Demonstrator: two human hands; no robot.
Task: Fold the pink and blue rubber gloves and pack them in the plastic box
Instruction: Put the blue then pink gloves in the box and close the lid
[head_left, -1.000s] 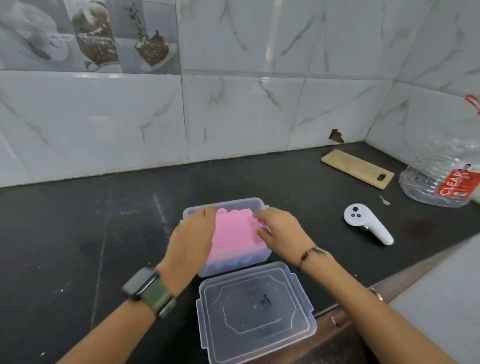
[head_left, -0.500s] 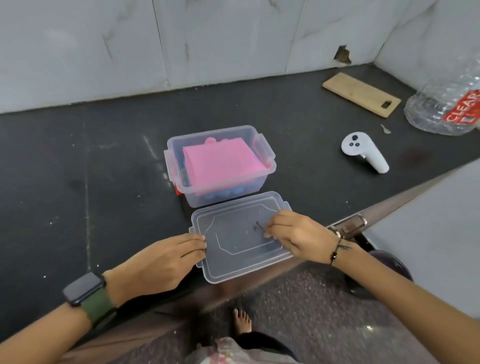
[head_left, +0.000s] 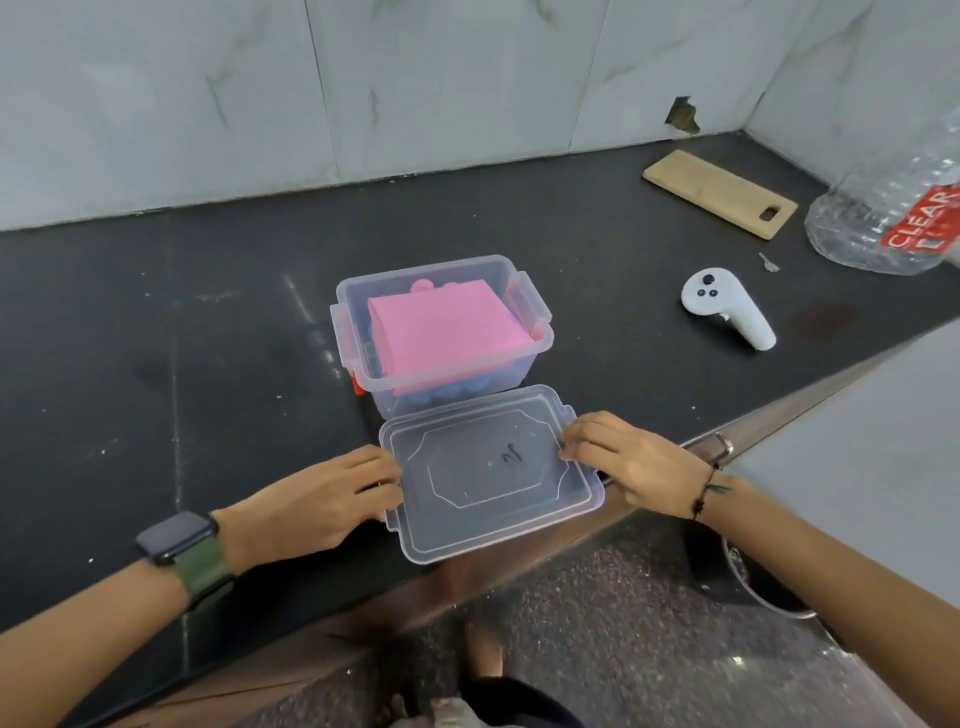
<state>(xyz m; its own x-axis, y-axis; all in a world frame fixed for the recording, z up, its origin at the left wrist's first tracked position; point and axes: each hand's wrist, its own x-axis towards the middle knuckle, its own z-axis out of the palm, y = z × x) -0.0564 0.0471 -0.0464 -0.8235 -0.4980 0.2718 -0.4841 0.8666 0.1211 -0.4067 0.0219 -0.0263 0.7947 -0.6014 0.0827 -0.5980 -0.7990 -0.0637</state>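
Fingers of your left hand curl against the left edge of the clear rectangular plastic lid, and those of your right hand curl onto its right edge, so both hands look to be gripping the lid between them, though I cannot tell whether it has left the surface. It lies at the near edge of the black tabletop, overhanging that edge a little.

Just behind the lid, touching or nearly so, stands the clear plastic box with side latches, open at the top. Inside it the folded pink rubber glove lies flat as the upper layer, with the blue rubber glove showing beneath it through the front wall. Both gloves appear folded and packed, so the main work looks done.

What seems left is to close up: lift the lid over the box, seat it square and snap the latches down. The pink fold sits near the rim, so press it level if the lid rocks.

Toward the right edge of the tabletop lie a white handheld controller and a small key; near the far right corner are a pale wooden board and a clear plastic water jug with a red label.
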